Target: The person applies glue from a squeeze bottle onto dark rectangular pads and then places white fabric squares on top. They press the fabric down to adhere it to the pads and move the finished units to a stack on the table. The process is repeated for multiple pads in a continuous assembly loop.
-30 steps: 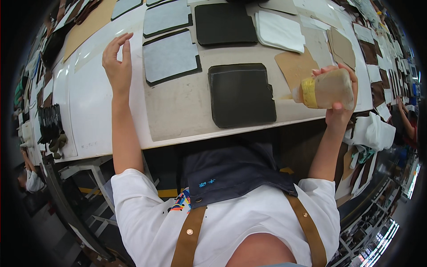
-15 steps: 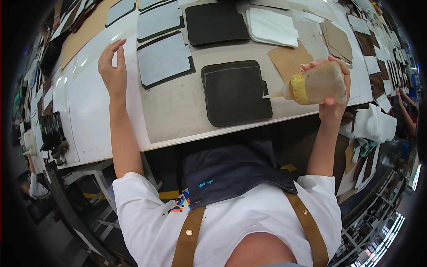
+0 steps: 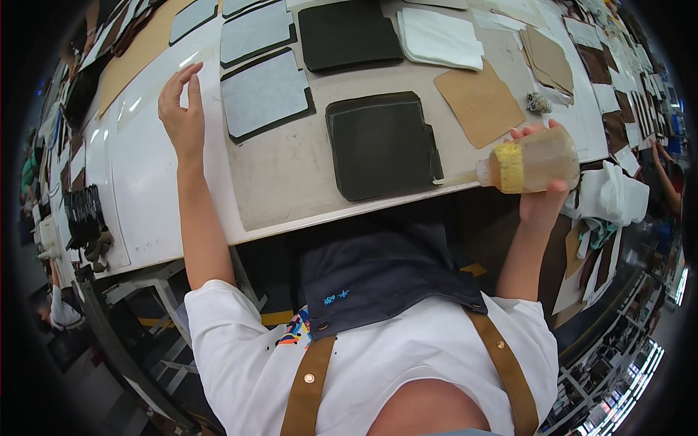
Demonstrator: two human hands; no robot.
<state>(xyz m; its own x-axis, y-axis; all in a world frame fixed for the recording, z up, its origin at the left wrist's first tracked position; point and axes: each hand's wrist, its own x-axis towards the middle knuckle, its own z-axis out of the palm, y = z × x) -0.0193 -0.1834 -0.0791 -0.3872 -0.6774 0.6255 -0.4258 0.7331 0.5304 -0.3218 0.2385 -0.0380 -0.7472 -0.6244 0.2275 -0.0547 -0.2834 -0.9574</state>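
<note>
My right hand [image 3: 542, 205] is wrapped around a translucent squeeze bottle [image 3: 556, 161] with yellow tape [image 3: 511, 167] about its shoulder. The bottle lies sideways in the air, its pale nozzle [image 3: 458, 178] pointing left at the lower right corner of a black panel [image 3: 378, 145]. That panel lies on the table in front of me; the nozzle tip seems to be at its edge, though contact is hard to judge. Over the white left side of the table, my left hand [image 3: 182, 109] is open with nothing in it, fingers and thumb apart.
Grey-faced panels with black borders [image 3: 263, 94], a black stack [image 3: 349, 36] and white sheets [image 3: 440, 38] lie behind. A tan piece [image 3: 480, 105], a small speckled lump [image 3: 538, 102] and tan cards [image 3: 547, 62] sit at right. The table's front edge [image 3: 313, 223] runs before my apron.
My right hand and the bottle have moved down and slightly right, taking the nozzle from the panel's right side toward its lower right corner. My left hand has barely moved.
</note>
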